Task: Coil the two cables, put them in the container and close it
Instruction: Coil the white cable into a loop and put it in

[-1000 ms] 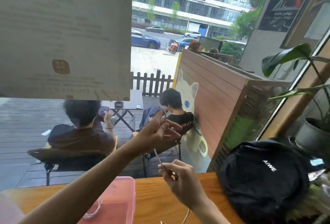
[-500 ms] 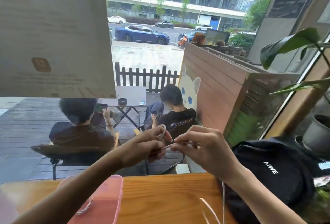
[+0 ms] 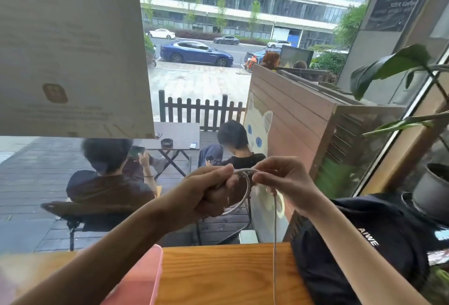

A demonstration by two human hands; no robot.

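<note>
The black bag reads "AIWE"; the dark wall sign reads "SOTA Coffee".

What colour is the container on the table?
Translucent pink container, seen in the head view.

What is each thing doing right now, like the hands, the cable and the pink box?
left hand: shut on the cable's loop
right hand: pinching the cable at the loop's top
cable: partly coiled, its tail hanging down to the table
pink container: on the wooden table, mostly hidden by the arm
black bag: lying on the table
</note>
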